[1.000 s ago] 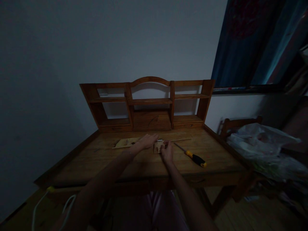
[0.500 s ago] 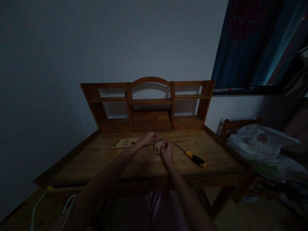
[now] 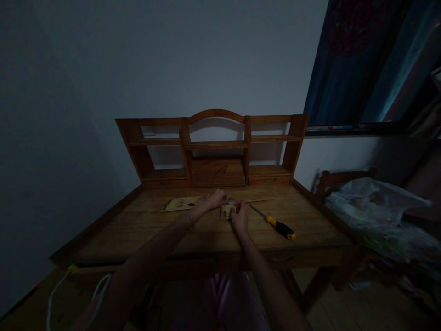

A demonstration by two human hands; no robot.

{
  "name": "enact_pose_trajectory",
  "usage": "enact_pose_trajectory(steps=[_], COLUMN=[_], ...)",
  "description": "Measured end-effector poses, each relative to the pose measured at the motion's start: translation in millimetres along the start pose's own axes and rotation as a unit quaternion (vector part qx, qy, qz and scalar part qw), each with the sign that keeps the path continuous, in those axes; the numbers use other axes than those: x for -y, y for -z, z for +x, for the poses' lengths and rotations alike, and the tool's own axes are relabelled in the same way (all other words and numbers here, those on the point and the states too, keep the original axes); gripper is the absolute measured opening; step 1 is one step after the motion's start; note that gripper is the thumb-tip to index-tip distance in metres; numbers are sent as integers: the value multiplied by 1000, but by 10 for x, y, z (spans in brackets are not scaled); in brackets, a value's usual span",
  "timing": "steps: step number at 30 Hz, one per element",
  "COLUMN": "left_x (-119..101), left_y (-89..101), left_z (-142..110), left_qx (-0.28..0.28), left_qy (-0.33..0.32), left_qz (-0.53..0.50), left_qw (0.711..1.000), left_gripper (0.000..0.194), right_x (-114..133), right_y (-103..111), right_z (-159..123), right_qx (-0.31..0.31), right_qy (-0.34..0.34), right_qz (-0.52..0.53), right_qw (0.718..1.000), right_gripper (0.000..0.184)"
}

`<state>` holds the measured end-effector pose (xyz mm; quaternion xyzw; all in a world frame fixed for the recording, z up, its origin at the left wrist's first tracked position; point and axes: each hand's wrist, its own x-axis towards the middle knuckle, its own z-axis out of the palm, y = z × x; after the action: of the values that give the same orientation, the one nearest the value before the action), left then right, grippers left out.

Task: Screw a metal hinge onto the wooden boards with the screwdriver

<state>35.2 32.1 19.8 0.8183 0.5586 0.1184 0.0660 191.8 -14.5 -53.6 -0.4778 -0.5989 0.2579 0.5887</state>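
Note:
My left hand [image 3: 218, 198] is closed in a pinch at the far edge of a small flat light-brown piece [image 3: 225, 212]. What its fingertips hold is too small and dark to name. Something small and shiny, like metal [image 3: 230, 201], shows beside those fingertips. From the right, my right hand [image 3: 240, 216] grips the brown piece between thumb and fingers. A flat, light-brown sheet with dark cut-outs or marks [image 3: 179, 204] lies left of the hands. To the right rests a yellow-and-black screwdriver [image 3: 280, 227], its shaft pointing toward the hands.
A thin strip [image 3: 260, 200] lies behind my right hand on the wooden desk [image 3: 138, 234]. A shelf unit [image 3: 217, 146] stands along the desk's back. A chair with plastic bags [image 3: 372, 207] is at the right; a white cable [image 3: 51, 294] hangs at the left front.
My left hand has shifted slightly right, closer to the shiny part and the brown piece. My right hand has hardly moved, and the screwdriver lies where it was.

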Motion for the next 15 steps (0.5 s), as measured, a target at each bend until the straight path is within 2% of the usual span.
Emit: enact_pose_trajectory(steps=[10,15], left_x=[-3,36], left_y=[-16,45], left_z=[-150,-238], left_qx=[-44,-84], left_qy=[18,23], left_qz=[5,-14], left_qw=[999,996], left_gripper=[19,21], right_x=[34,68], right_y=[11,11], right_z=[-3,1], right_qx=[4,10], right_qy=[-13,-33], right_qz=[4,13], right_qw=[1000,999], right_gripper=[19,20])
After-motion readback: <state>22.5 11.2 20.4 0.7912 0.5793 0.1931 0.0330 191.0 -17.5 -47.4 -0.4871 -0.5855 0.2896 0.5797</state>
